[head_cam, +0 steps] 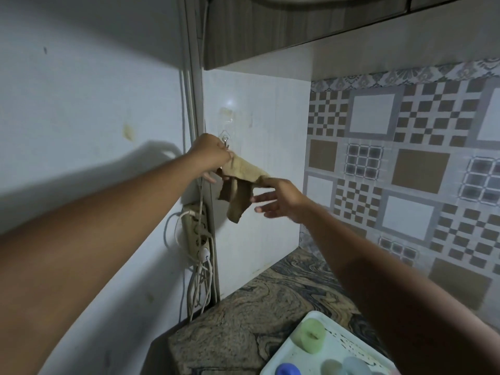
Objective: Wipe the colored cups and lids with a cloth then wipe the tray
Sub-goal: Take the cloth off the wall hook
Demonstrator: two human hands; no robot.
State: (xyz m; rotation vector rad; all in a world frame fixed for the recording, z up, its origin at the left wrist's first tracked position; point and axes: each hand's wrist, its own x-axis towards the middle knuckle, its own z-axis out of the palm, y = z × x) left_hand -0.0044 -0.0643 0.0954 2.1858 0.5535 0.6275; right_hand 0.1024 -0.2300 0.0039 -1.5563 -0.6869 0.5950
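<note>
View from a person's head, looking up at a white wall in a kitchen corner, with 2 bare arms reaching up.

The left hand (213, 152) has its fingers curled, pinching the upper end of a cloth (243, 169) just below a clear stick-on hook (226, 140). The hook sits right above those fingertips. 1 finger of this hand sticks out loosely underneath.

The cloth is tan, small, crumpled and dull. It stretches as a bunched band from the left fingers across to the right hand (278, 197), and 2 darker flaps hang down between the hands.

The right hand's fingers (259, 198) are nearly straight and spread, pointing left, their tips just beside the hanging flaps. The band's far end meets this hand on the thumb side; whether the thumb pinches it cannot be told.

Well below the fingers, on a swirl-patterned counter (257, 307), lies a white tray (311, 316) with a green cup (309, 338), a blue cup (288, 370) and paler cups (351, 366).

A power strip (196, 228) with white cables hangs below the left hand.
</note>
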